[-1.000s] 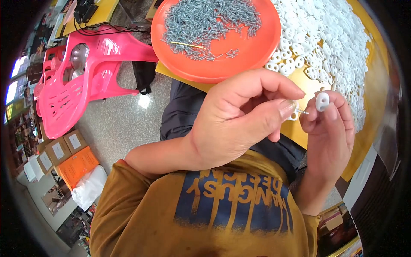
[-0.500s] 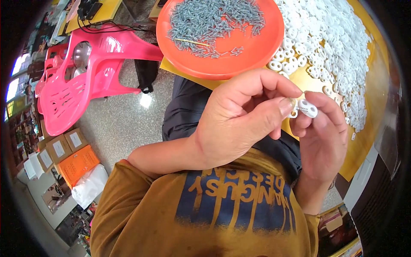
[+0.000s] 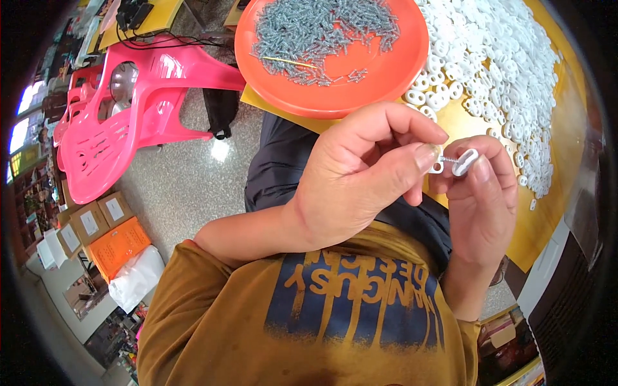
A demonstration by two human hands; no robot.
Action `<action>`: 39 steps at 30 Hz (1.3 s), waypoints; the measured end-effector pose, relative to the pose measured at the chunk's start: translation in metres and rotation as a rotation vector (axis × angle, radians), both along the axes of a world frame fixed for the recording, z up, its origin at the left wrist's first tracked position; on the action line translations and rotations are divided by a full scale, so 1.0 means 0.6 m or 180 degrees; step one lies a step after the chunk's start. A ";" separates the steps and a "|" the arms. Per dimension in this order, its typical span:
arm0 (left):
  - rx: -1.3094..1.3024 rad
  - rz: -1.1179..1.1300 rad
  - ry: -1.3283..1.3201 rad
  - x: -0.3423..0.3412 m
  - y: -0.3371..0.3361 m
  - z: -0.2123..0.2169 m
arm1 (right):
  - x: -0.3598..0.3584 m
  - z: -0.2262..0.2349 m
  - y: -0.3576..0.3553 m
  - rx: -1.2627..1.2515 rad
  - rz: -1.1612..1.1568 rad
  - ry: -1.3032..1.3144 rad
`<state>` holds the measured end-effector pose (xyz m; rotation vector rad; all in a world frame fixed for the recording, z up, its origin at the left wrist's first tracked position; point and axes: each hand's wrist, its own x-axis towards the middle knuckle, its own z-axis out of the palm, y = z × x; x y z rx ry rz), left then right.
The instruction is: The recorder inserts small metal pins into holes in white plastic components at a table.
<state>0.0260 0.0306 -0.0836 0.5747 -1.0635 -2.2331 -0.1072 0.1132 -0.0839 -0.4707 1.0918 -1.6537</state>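
Note:
Both hands meet above my lap, near the table's edge. My left hand [image 3: 367,183] is closed, its thumb and forefinger pinching a small white plastic piece with a hole [image 3: 437,166]. A thin metal spring [image 3: 451,159] bridges the short gap to the white oval plastic piece [image 3: 465,163], which is tilted with its hollow side showing. My right hand [image 3: 484,202] grips that oval piece between thumb and fingers. Left fingers partly cover the small piece, so its full shape is hidden.
An orange-red round tray [image 3: 322,106] holds a heap of small metal springs [image 3: 309,38] and a thin yellow stick [image 3: 290,62]. Many white two-hole oval pieces [image 3: 496,71] spread over the yellow table [image 3: 534,231]. A pink plastic chair [image 3: 122,135] and cardboard boxes [image 3: 90,222] stand at left.
The oval piece in my right hand has turned, its holed face giving way to its hollow side. The spring between the two pieces now shows more plainly. My left hand has barely moved.

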 end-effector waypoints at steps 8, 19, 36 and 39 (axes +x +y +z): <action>-0.0391 -0.0086 -0.0159 0.004 0.002 0.005 | 0.001 0.010 0.002 0.0214 -0.0053 -0.0057; -0.1336 0.0037 -0.0327 0.006 0.004 -0.012 | 0.004 0.018 0.007 0.0285 -0.0196 0.0878; -0.1526 -0.0032 -0.0490 0.010 0.003 -0.008 | 0.015 0.029 0.004 0.0597 -0.0354 0.1338; -0.1674 0.0013 -0.0569 0.010 0.004 -0.011 | 0.016 0.029 0.007 0.0536 -0.0298 0.1555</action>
